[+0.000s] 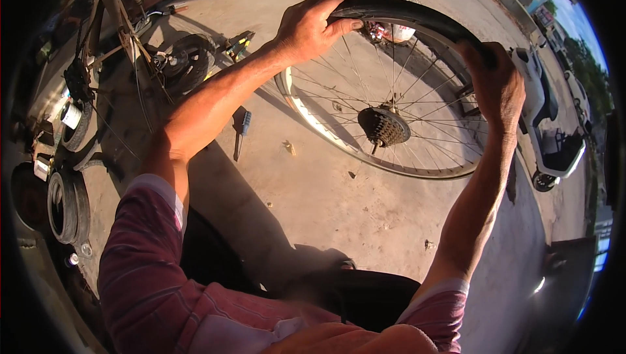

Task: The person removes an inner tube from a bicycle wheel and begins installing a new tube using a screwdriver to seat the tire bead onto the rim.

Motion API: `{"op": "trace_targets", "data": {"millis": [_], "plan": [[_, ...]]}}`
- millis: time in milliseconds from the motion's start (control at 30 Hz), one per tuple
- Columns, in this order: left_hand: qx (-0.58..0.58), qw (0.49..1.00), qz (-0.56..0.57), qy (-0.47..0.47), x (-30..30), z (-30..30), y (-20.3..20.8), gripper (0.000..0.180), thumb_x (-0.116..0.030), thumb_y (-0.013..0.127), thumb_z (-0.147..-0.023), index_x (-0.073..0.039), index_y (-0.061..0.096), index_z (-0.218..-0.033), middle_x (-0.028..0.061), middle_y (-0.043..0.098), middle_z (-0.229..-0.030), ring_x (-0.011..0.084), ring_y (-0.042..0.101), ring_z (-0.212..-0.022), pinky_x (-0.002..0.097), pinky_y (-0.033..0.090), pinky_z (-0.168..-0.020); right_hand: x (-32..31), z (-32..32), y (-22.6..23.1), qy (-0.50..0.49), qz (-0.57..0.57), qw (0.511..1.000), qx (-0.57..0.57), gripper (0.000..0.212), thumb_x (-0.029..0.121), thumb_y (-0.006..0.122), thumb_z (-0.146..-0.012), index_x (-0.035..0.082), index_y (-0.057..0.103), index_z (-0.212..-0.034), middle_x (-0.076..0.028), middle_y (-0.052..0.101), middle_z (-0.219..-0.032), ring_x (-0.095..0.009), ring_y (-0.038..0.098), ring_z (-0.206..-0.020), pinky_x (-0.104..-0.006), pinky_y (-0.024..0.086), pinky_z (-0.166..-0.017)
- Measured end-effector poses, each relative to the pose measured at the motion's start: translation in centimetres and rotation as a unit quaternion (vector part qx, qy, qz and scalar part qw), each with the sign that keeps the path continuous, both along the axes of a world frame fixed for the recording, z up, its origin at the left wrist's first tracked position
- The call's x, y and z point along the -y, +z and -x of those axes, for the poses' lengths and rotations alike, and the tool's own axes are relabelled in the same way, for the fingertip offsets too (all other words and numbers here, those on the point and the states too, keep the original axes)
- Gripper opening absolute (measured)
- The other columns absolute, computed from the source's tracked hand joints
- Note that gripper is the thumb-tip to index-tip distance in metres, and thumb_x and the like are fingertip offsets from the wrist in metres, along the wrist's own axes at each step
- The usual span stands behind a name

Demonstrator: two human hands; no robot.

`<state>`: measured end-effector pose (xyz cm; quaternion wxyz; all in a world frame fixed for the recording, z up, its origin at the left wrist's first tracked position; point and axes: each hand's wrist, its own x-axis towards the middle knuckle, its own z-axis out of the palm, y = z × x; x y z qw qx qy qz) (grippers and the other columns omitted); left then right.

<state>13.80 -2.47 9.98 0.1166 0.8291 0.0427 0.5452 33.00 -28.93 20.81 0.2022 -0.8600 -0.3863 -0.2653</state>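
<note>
In front of me a spoked bicycle wheel leans tilted, its metal rim (365,157) bare along the near side. A cluster of rear sprockets (385,125) and an axle end stick out at its hub. Along the far upper edge runs a black tyre (417,13). My left hand (312,28) is closed round the tyre at the upper left, thumb on the near side. My right hand (494,86) grips it at the upper right, fingers wrapped over the top. Whether the tyre is seated on the rim under my hands is hidden.
A blue-and-dark hand tool (242,124) lies on the concrete left of the wheel. Further left stand a bicycle frame (116,11), a small wheel (189,63) and loose tyres (63,207). A white scooter (544,112) is parked at the right.
</note>
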Motion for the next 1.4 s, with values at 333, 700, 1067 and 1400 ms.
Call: {"op": "trace_targets", "data": {"millis": [333,700,1067,1400], "plan": [[0.032,0.993,-0.107,-0.045,3.9,-0.9,5.2,0.03,-0.017,0.083,-0.088,-0.006,0.07,-0.113,0.0101,0.072,-0.092,0.0248,0.072,-0.078,0.0333,0.057,-0.067,-1.2,3.6,-1.2,0.216,-0.058,0.964,0.14,0.044,0.049,0.082,-0.085,0.013,0.073,-0.108,-0.004,0.076,-0.097,-0.024,0.075,-0.084,-0.0357,0.058,-0.071],[0.03,0.984,-0.154,-0.081,3.5,-0.1,5.1,0.039,-0.028,0.087,-0.082,-0.01,0.072,-0.114,0.0064,0.071,-0.09,0.0261,0.072,-0.079,0.0358,0.058,-0.067,-1.6,4.8,-0.4,0.166,-0.001,0.981,0.097,0.054,0.065,0.076,-0.083,0.012,0.073,-0.091,-0.003,0.071,-0.074,-0.026,0.071,-0.068,-0.0403,0.055,-0.062],[-0.139,0.978,-0.041,-0.148,1.8,1.0,6.6,0.027,-0.01,0.071,-0.092,-0.008,0.071,-0.119,0.0093,0.076,-0.095,0.0192,0.074,-0.083,0.0333,0.059,-0.075,-3.5,7.3,-0.5,0.174,0.022,0.979,0.105,0.045,0.057,0.068,-0.092,0.013,0.07,-0.097,-0.009,0.073,-0.084,-0.031,0.072,-0.076,-0.0426,0.054,-0.066],[-0.067,0.997,-0.011,-0.037,0.8,2.4,2.0,0.058,-0.015,0.088,-0.08,-0.009,0.063,-0.132,0.0124,0.071,-0.118,0.0292,0.071,-0.108,0.0377,0.059,-0.089,-2.5,5.8,-0.3,0.155,0.014,0.985,0.079,0.038,0.052,0.069,-0.092,0.015,0.072,-0.1,-0.006,0.075,-0.089,-0.03,0.073,-0.081,-0.0437,0.056,-0.069]]}}
